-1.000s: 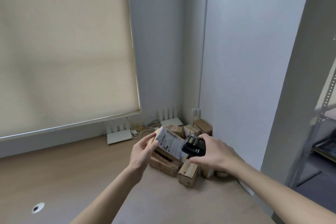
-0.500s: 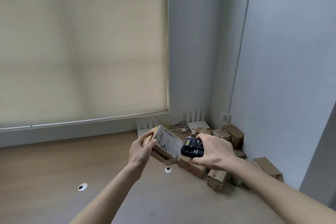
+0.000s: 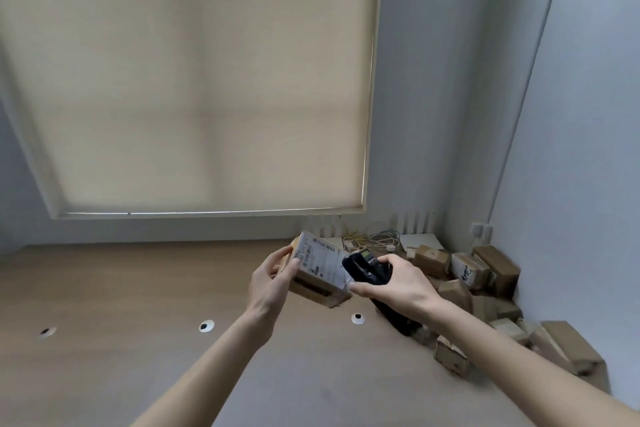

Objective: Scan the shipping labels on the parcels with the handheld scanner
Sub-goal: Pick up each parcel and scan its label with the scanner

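The parcel (image 3: 313, 274), tilted label-up above the desk (image 3: 138, 288), is gripped at its left end by the left hand (image 3: 268, 284), while the right hand (image 3: 398, 284) wraps the one black scanner (image 3: 369, 270) touching its label (image 3: 323, 262). That closeness, I judge, risks a misread. At least ten more parcels (image 3: 485, 288) crowd the corner.

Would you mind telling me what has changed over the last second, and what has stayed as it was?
Only the view swung left, so the parcel pile now sits further right. The left hand still holds the labelled parcel and the right hand still grips the scanner against its label.
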`<control>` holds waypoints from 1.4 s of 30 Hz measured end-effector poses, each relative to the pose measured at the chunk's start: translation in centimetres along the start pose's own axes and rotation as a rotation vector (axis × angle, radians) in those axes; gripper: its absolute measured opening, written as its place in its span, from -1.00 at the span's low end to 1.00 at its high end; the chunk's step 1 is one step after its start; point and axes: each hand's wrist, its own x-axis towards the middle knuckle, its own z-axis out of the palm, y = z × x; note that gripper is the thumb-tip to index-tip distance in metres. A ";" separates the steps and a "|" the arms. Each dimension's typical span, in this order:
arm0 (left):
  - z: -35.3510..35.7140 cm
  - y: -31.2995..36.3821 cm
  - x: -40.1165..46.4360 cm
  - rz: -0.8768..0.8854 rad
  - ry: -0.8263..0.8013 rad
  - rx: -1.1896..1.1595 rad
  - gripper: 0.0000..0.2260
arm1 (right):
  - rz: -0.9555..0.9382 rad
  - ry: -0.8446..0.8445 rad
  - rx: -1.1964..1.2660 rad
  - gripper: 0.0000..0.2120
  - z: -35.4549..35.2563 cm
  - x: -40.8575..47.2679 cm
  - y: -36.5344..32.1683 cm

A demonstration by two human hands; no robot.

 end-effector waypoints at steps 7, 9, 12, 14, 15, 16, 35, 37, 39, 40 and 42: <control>-12.0 -2.0 -4.1 -0.122 0.213 -0.155 -0.67 | -0.172 -0.194 0.254 -0.37 11.1 0.0 -8.6; -16.8 -2.3 -5.9 -0.143 0.239 -0.144 -0.58 | -0.222 -0.233 0.266 -0.39 14.1 -0.9 -12.0; -24.1 -2.2 -8.7 -0.165 0.249 -0.055 -0.48 | -0.298 -0.282 0.255 -0.39 18.1 -2.4 -17.3; -29.4 -1.8 -11.2 -0.170 0.266 -0.012 -0.43 | -0.354 -0.321 0.236 -0.39 21.1 -3.9 -21.8; -32.0 -1.7 -12.5 -0.174 0.276 -0.001 -0.40 | -0.377 -0.342 0.235 -0.39 22.6 -4.7 -24.0; -34.6 -1.6 -13.9 -0.179 0.290 0.008 -0.37 | -0.397 -0.363 0.242 -0.38 24.2 -5.7 -26.3; -74.1 -8.2 -43.7 -0.178 1.064 -0.002 -0.50 | -0.843 -0.955 0.182 -0.29 59.5 -31.5 -57.7; -76.8 -9.5 -45.7 -0.204 1.132 0.017 -0.47 | -0.860 -1.022 0.195 -0.23 62.9 -33.5 -59.5; -79.5 -11.0 -46.9 -0.230 1.198 0.012 -0.45 | -0.870 -1.072 0.204 -0.18 66.6 -34.9 -61.2; -80.8 -11.9 -47.3 -0.247 1.222 0.011 -0.45 | -0.880 -1.087 0.199 -0.14 68.5 -35.4 -62.0; -83.5 -14.2 -47.6 -0.284 1.262 0.024 -0.46 | -0.903 -1.104 0.169 -0.13 72.5 -36.0 -63.3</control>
